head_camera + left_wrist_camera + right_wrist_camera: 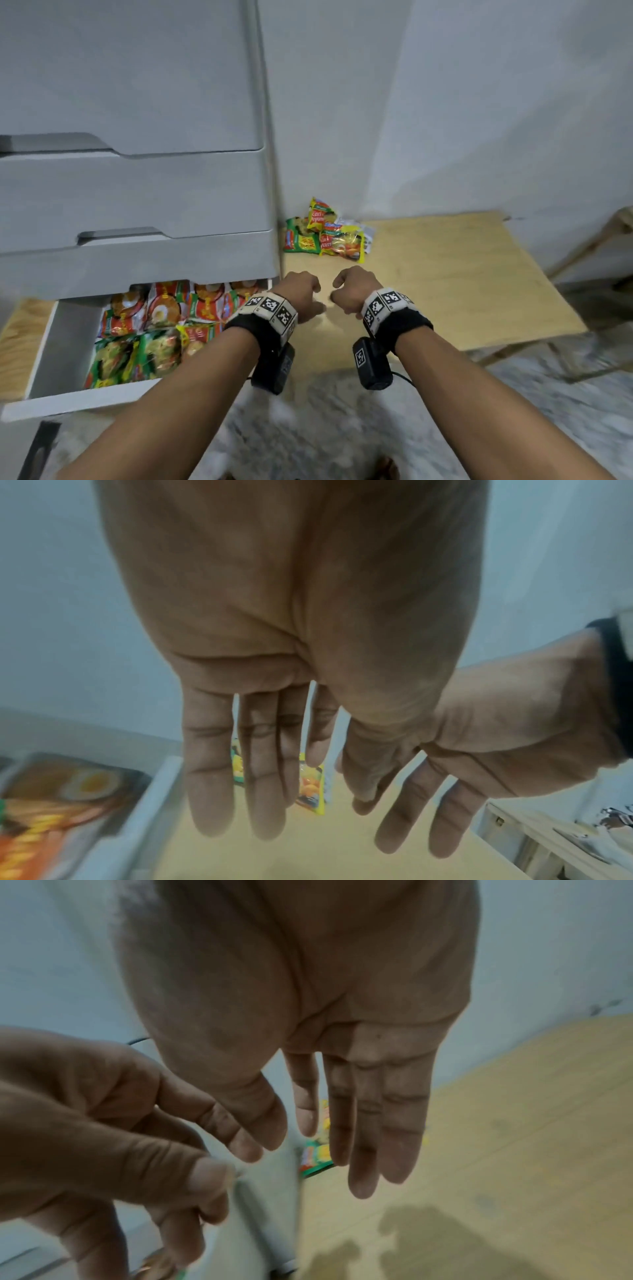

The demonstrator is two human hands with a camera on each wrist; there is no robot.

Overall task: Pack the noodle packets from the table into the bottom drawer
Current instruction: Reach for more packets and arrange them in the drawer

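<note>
Looks mostly done: the bottom drawer (44, 346) is pulled out and already packed with rows of noodles. A small pile of noodle packets (327, 233) sits at the table's (462, 274) far corner. Left hand (301, 291) and right hand (352, 289) hover empty, fingers loose.

Two empty hands over the counter, seen from the left wrist

The left hand (274, 669) fills the middle, palm toward the camera, fingers (209, 791) straight, slightly apart and holding nothing. The right hand (496, 737) reaches in from the right edge, its fingers relaxed and extended, just beside the left thumb. Between the left fingers a yellow noodle packet (311, 791) shows on the wooden counter (308, 853). At lower left, blurred, an orange packet (51, 804) lies behind the white drawer wall (137, 818).
</note>
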